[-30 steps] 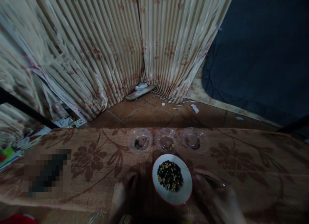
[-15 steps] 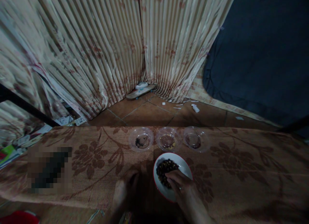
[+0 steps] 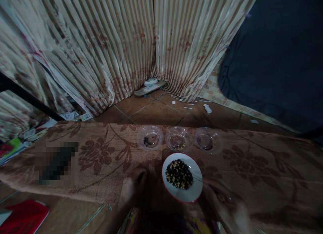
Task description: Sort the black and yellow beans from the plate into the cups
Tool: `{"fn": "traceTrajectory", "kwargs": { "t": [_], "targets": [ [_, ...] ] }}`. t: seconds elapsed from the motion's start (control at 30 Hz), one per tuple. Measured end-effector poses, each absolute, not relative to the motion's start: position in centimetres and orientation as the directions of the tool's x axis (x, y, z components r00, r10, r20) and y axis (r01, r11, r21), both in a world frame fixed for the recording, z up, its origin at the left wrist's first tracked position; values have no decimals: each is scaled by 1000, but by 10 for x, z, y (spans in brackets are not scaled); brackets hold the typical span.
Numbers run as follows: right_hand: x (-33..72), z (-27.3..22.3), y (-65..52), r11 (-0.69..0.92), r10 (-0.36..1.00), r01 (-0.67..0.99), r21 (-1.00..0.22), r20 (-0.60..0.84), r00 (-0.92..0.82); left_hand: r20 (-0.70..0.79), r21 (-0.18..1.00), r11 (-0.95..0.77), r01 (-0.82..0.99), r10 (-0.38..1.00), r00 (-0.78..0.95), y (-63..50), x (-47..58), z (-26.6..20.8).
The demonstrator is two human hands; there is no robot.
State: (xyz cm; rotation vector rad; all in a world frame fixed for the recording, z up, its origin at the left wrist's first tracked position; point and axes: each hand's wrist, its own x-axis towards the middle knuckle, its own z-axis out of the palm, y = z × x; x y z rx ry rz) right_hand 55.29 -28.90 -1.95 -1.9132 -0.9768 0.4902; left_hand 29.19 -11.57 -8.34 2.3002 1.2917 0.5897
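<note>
A white plate with a red rim [image 3: 198, 190] stands on the cloth in front of me, bearing a mixed pile of black and yellow beans or grains [image 3: 179, 174]. My right hand [image 3: 223, 198] is at the plate's right edge, smeared by motion; whether its fingers grip the rim is unclear. To the left of the plate, my left hand [image 3: 133, 186] rests with its fingers curled closed, their inside hidden. Behind the plate are three clear plastic bowls: the left bowl [image 3: 157, 147] has some black bits, the middle bowl [image 3: 169, 144] some yellow grains, the right bowl [image 3: 214, 147] a few dark reddish ones.
A brown flowered cloth [image 3: 98, 173] covers the low table. On its left lies a dark pixelated object [image 3: 58, 163]. Beyond the far edge, a skateboard [image 3: 148, 89] and litter lie on the tiled floor, before striped curtains [image 3: 121, 42]. A red item [image 3: 27, 215] is at lower left.
My right hand has drawn back from the pile to the right edge of the plate, uncovering the beans. My left hand stays curled in place. The view has tilted slightly downward.
</note>
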Motion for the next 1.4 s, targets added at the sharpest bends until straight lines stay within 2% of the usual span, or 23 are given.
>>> {"fn": "traceTrajectory", "kwargs": {
  "t": [0.2, 0.93, 1.27, 1.4],
  "targets": [
    [552, -34, -291, -311, 750, 389, -867, 27, 661, 158, 560, -467, 684, 871, 465, -116, 290, -89],
    [551, -34, -283, -280, 726, 431, -858, 105, 680, 122, 558, -440, 704, 882, 455, -116, 290, -90],
    [551, -37, -284, -292, 704, 391, -873, 80, 705, 135, 552, -453, 700, 877, 461, -116, 290, -92],
    [551, -35, -286, -331, 686, 316, -889, 4, 728, 138, 553, -452, 700, 878, 458, -115, 291, -91]
  ]
}}
